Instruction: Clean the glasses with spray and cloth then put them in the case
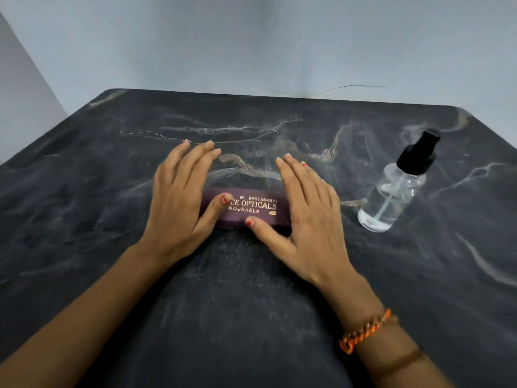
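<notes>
Closed purple case (253, 210) on the dark table (112, 163). Left hand (179, 197) and right hand (305, 217) rest on its ends, fingers straight. Spray bottle (394, 191) stands right.

Dark marbled table (112, 169), pale walls (251, 37)

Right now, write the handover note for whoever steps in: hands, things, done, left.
Left hand: open, fingers straight, thumb resting on the case lid.
Right hand: open, thumb at the case's near edge.
Purple glasses case: shut, flat on the dark table, between the hands.
Spray bottle: upright to the right of the case, cap on, apart from it.
Glasses and cloth: not visible.
Done: cannot tell.
Left: unclear; check whether the glasses are inside.
</notes>
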Demonstrator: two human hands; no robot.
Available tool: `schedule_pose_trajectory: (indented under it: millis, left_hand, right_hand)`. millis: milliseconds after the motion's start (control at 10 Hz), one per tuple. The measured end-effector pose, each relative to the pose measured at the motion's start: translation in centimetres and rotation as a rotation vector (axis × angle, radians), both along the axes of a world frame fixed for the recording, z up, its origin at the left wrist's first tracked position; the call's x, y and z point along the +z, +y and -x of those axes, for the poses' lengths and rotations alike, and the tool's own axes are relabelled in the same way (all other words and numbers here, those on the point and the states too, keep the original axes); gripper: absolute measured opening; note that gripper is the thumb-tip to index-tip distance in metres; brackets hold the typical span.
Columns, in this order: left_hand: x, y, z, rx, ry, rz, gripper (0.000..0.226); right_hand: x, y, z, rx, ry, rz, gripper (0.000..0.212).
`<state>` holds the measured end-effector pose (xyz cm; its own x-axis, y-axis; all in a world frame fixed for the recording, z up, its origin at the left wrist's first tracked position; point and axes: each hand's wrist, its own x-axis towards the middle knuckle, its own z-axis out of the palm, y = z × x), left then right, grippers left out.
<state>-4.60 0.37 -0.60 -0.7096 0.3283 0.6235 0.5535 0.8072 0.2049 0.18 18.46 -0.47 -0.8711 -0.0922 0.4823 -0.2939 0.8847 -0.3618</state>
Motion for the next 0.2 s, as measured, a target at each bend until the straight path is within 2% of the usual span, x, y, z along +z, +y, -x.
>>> schedule_pose_trajectory:
  millis: [200]
  left_hand:
    - [-0.1, 0.29, 0.51, 0.1, -0.051, -0.005, 0.073]
  right_hand:
    - [0.27, -0.42, 0.48, -0.11, 0.077, 0.013, 0.076]
